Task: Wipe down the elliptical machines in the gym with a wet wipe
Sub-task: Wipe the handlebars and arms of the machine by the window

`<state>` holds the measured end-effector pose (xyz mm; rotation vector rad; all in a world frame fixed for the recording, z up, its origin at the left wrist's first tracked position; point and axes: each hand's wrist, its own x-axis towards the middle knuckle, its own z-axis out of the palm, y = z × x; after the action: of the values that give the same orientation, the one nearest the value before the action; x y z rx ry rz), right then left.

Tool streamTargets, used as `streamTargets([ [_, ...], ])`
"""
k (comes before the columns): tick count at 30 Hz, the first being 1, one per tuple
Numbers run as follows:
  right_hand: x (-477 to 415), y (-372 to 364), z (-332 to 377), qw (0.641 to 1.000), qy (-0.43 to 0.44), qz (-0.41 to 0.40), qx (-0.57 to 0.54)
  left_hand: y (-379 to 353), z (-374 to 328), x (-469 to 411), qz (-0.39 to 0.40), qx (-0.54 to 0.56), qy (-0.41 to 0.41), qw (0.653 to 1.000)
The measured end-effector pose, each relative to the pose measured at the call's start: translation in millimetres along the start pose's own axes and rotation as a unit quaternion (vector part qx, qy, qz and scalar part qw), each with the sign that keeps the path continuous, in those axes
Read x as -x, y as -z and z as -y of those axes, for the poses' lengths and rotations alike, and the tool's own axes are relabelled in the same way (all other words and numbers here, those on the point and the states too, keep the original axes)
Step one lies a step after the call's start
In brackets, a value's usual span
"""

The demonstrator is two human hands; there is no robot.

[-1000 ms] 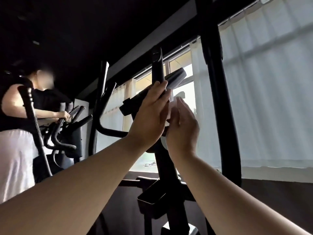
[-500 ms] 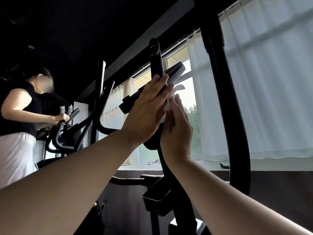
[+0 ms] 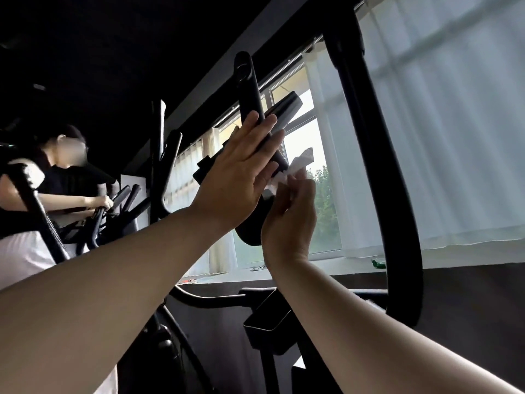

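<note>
Wipe (image 3: 287,171) pinched by right hand (image 3: 289,223) | left hand (image 3: 235,180) flat on console (image 3: 284,110)

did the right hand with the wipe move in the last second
Yes, slightly: judged against the console, the right hand has dropped lower, and its fingers now curl round the wet wipe.

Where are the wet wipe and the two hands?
wet wipe (image 3: 295,166): head view, on its crumpled white middle.
left hand (image 3: 238,174): head view, on the back of the hand.
right hand (image 3: 292,223): head view, on the back of the hand.
</note>
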<state>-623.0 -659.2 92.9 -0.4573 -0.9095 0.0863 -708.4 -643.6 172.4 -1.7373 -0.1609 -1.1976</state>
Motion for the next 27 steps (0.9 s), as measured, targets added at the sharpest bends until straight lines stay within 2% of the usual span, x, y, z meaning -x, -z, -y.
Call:
streamTargets([
  [4,-9.8,2.3,-6.4,0.988,-0.130,-0.075,-0.024,-2.6,-0.6,-0.3,0.003,-0.055,-0.051,0.997],
  [7,-11.2,-5.4,-5.0,0.990,-0.113,-0.080,-0.014,-5.5,0.1,-3.6,0.020,-0.078,-0.084,0.993],
  [10,-11.4,-14.9,-0.7,0.983,-0.141,-0.100,-0.059,-7.7,2.8,-4.2,0.009,-0.080,-0.088,0.993],
  [16,-28.7,-8.3,15.3,0.924,-0.311,-0.157,-0.158,-6.8,3.8,-2.1,0.008,-0.067,-0.085,0.994],
  [18,-29.0,-7.8,19.6,0.919,-0.320,-0.161,-0.164,-5.7,4.4,-2.3,0.005,-0.064,-0.086,0.994],
  [23,-9.5,-15.7,19.3,0.942,-0.272,-0.114,-0.158,-2.4,5.0,-1.6,0.002,-0.058,-0.091,0.994],
  [27,-21.6,-6.5,15.4,0.932,-0.299,-0.129,-0.157,-2.4,3.7,-1.5,0.006,-0.058,-0.091,0.994],
])
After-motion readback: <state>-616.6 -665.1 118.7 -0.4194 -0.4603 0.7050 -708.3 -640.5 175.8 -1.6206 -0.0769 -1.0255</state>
